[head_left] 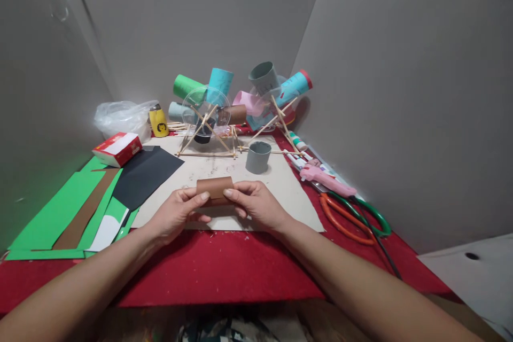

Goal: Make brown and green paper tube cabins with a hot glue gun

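Observation:
Both of my hands hold a brown paper roll [214, 187] just above a beige cardboard sheet [280, 192]. My left hand [176, 214] pinches its left end with thumb and fingers. My right hand [254, 204] grips its right end, thumb on top. A grey paper cup [258, 156] stands on the cardboard behind the roll. Further back are two stick-built wheels [208, 128] carrying coloured paper tubes: green [187, 87], teal [219, 83], pink [248, 102] and grey [263, 76].
Green, brown, white and black paper sheets [80, 208] lie at left on the red cloth [208, 267]. A red box [117, 148], a yellow bottle [158, 121] and a plastic bag [120, 116] sit at back left. A pink glue gun [326, 180], markers and orange and green scissors [352, 219] lie at right.

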### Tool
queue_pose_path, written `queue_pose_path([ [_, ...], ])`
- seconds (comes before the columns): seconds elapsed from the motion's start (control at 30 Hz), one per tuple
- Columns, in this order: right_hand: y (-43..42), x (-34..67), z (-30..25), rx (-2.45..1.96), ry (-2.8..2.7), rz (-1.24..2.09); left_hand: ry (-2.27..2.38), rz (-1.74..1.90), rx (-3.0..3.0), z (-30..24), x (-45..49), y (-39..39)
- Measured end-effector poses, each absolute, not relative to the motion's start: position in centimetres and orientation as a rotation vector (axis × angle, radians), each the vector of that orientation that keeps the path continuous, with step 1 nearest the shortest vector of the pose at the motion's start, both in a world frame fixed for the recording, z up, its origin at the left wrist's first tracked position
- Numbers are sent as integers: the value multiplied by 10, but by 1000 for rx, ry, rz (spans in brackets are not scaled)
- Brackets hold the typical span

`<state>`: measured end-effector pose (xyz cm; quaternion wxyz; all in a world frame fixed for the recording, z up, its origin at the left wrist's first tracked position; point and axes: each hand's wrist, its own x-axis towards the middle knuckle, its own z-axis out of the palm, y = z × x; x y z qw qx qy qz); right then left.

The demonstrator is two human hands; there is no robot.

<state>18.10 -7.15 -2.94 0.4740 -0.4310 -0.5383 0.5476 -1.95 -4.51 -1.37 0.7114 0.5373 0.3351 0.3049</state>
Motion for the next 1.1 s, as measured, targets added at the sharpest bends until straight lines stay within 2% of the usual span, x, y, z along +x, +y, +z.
queue_pose_path([
  [0.37, -66, 181, -30, -1003, -1140, 1380, 704, 800, 1133, -10, -19, -46],
  [1.1, -69, 184, -32, -1050, -1185, 1412, 800, 820, 1205, -13, -16, -48],
])
